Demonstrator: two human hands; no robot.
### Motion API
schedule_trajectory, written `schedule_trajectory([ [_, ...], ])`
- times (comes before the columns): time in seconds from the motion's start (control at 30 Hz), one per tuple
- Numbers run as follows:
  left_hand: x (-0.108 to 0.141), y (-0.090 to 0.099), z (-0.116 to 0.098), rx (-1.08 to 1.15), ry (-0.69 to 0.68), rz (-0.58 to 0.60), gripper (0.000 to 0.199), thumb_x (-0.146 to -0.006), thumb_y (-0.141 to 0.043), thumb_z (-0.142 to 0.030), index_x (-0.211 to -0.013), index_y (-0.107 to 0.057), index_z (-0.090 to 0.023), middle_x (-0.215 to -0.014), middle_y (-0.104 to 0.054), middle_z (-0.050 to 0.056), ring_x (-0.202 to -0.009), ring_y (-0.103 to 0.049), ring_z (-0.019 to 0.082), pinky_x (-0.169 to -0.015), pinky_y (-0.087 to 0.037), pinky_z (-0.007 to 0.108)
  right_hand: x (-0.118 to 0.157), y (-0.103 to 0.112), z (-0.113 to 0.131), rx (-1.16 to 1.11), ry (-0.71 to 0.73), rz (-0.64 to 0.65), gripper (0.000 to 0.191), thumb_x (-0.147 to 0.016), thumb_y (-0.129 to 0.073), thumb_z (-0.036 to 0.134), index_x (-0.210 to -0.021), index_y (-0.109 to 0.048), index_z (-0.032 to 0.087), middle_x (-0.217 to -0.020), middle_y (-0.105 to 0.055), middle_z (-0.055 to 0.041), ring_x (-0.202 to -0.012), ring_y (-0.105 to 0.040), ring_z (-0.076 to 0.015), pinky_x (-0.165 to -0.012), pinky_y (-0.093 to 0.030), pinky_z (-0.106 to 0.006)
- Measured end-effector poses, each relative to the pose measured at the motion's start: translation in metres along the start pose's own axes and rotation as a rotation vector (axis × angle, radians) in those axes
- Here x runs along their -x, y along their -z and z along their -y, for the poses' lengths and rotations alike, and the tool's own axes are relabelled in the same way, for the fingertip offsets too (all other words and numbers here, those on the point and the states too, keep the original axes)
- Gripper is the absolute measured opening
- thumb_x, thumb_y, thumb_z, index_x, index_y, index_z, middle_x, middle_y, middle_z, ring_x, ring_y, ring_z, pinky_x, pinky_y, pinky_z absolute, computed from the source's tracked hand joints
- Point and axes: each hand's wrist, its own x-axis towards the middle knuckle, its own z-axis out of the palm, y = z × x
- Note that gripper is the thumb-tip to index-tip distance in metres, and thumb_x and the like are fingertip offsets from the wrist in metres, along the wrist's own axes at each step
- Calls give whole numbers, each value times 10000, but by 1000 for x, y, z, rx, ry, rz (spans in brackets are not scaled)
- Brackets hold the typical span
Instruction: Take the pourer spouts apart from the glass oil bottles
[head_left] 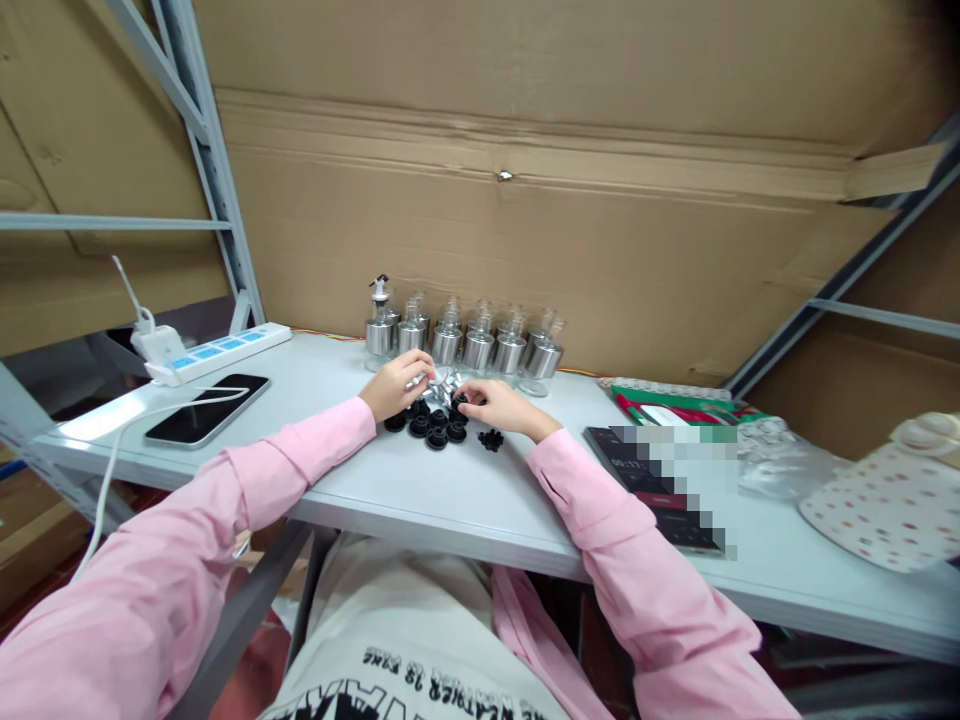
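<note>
My left hand (399, 385) is at the left side of a small pile, fingers curled together beside shiny silver pieces (444, 384); what it holds, if anything, is hidden. From the other side my right hand (501, 405) pinches a black cap (459, 402) at the back right of the heap. Several round black caps (437, 436) lie in front of the hands. A group of small black pieces (491, 440) sits just right of them. Behind stand glass bottles (478, 345) with metal sleeves, in rows. The leftmost bottle carries a white and black pourer top (380, 292).
On the left of the table (442, 500) lie a phone (208, 410) with a white cable and a power strip (225, 353). To the right are a dark screen device (652, 490), clear plastic bags (780, 455) and a dotted pouch (885, 505). Cardboard (525, 240) walls the back.
</note>
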Motion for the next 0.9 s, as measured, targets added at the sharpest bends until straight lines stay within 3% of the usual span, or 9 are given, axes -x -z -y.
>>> schedule_trajectory([
  [0.47, 0, 0, -2, -24, -7, 13, 133, -863, -430, -167, -832, -559, -154, -926, -567, 77, -882, -567, 152, -801, -474, 280, 2, 1, 2, -112, -53, 58, 147, -728, -542, 220, -835, -594, 133, -678, -617, -9, -625, -540, -127, -608, -408, -227],
  [0.6, 0, 1, -3, -28, -9, 10, 137, -864, -427, -171, -840, -561, -153, -928, -568, 80, -881, -566, 154, -800, -476, 280, 0, 0, 0, -105, -32, 13, 167, -714, -551, 233, -841, -597, 134, -700, -614, -7, -635, -536, -126, -612, -409, -229],
  [0.9, -1, 1, -4, -26, 11, 16, 147, -866, -423, -181, -828, -563, -159, -933, -573, 77, -893, -566, 153, -817, -475, 289, 0, 1, -7, -213, -29, 78, 186, -698, -604, 259, -840, -592, 139, -659, -613, 6, -605, -559, -117, -604, -424, -227],
])
